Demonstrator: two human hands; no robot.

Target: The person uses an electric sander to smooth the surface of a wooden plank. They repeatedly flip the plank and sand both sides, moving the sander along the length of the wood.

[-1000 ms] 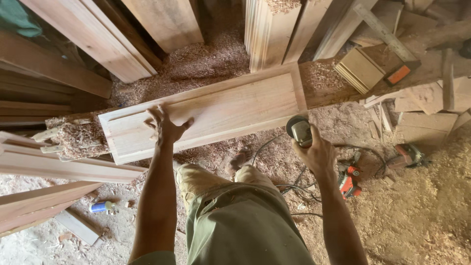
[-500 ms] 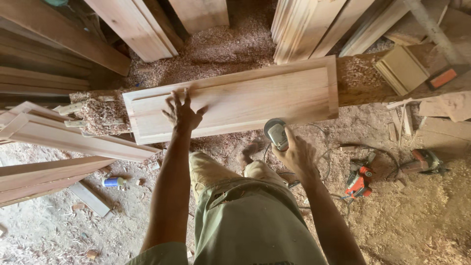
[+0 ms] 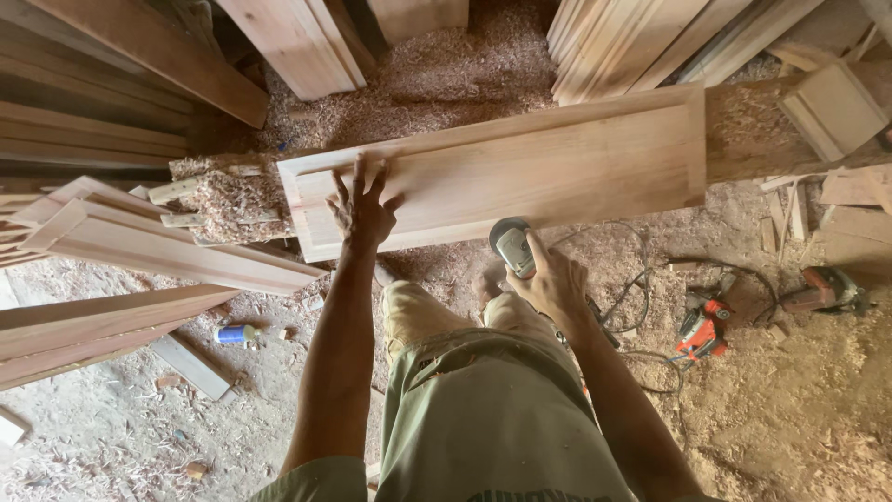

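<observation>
The left hand [image 3: 360, 210] reaches out with arm straight and fingers spread, palm flat near the left end of the pale wooden panel [image 3: 520, 167] lying across a sawdust-covered beam [image 3: 743, 130], gripping nothing, while the right hand [image 3: 550, 277], arm bent, closes around a small sander [image 3: 511, 247] just below the panel's near edge.

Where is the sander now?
In the head view, the sander is in the right hand, just below the panel edge, right of the left hand.

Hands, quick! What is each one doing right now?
Left hand: open, fingers spread, pressed flat on the wooden panel.
Right hand: closed around a power sander at the panel's near edge.
</observation>
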